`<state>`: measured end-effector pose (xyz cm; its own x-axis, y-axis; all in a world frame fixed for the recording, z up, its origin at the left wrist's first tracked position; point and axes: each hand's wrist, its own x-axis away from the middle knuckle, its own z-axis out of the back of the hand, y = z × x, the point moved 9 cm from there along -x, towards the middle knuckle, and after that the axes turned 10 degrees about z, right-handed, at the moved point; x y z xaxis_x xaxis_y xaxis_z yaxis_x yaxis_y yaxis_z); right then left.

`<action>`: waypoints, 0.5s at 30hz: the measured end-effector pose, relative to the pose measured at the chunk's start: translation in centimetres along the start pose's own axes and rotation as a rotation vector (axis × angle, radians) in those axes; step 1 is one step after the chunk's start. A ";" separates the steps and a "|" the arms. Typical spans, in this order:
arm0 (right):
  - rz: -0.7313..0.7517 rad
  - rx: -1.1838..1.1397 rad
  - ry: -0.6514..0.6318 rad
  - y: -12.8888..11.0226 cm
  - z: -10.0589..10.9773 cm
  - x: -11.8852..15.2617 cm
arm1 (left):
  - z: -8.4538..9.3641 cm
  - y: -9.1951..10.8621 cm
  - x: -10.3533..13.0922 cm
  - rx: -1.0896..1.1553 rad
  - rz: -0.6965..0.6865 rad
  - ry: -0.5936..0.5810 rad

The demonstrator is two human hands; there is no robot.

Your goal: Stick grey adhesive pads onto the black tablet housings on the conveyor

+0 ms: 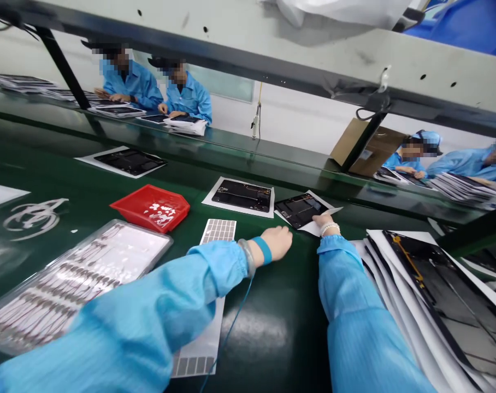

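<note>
My right hand [324,220], with a beaded bracelet, pinches the near right edge of a white paper sheet [332,211]. On that sheet lies a black tablet panel [300,209], turned at an angle. Just left of it, my left hand [276,243] hovers over or rests on the green bench; I cannot tell which. Its fingers are curled, with nothing visible in them. A blue wrist strap with a thin cord circles that wrist. Another tablet panel [242,195] on white paper lies beyond the left hand. A sheet of grey stickers [218,230] runs partly beneath my left sleeve.
A red bin [149,203] holds small white pieces. Left of my arm sits a clear tray [80,278] with rows of wired parts. A stack of panels and paper [444,295] stands at right. Overhead runs a shelf beam [248,38]; co-workers in blue sit across the bench.
</note>
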<state>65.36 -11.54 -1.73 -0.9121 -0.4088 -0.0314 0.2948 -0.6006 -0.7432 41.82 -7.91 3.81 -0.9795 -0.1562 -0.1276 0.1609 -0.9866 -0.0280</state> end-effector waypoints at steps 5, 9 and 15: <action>-0.186 -0.374 -0.076 2.1 -2.4 2.0 | -2.8 -1.6 -4.9 -0.038 0.057 0.080; -0.280 -0.593 -0.081 3.4 -3.0 3.9 | -3.2 -1.8 -5.8 -0.056 0.007 0.060; -0.321 -0.812 -0.086 3.3 -3.2 6.9 | -0.7 -0.2 -4.5 -0.052 -0.072 0.103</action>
<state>59.14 -14.14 -6.59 -0.8818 -0.3740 0.2874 -0.2967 -0.0340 -0.9544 46.32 -7.00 3.66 -0.9714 -0.0764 -0.2249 0.0992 -0.9908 -0.0920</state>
